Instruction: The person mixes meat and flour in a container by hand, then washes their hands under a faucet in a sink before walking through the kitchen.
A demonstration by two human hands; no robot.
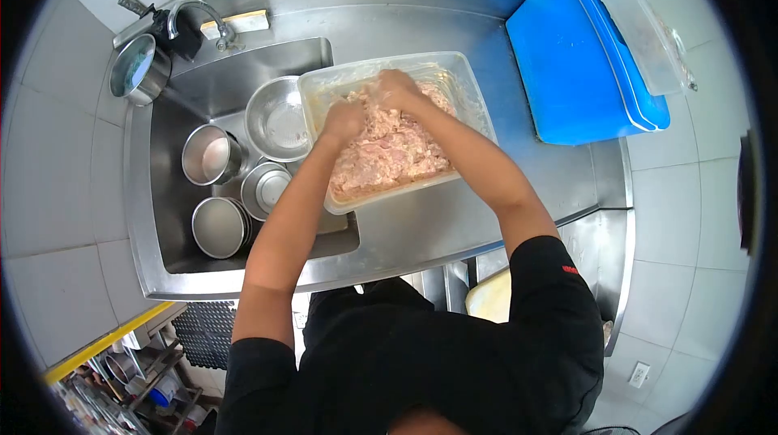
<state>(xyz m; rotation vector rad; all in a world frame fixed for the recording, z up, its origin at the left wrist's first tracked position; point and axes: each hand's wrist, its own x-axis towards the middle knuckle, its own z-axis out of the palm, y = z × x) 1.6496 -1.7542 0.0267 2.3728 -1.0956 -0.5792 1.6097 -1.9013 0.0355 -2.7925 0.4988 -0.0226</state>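
Observation:
A translucent plastic tub sits tilted across the steel counter, its left side over the sink's edge. Pale pink raw meat pieces, coated in something wet, fill much of it. My left hand is at the meat near the tub's left wall. Farther back, my right hand is in the meat close to the far wall. Both hands look curled and point downward; their fingers are blurred and partly hidden, so what they grasp does not show.
In the sink stand a wide steel bowl, a steel pot and stacked round pans. The faucet and another pot are at back left. A blue bin with a clear container stands at right.

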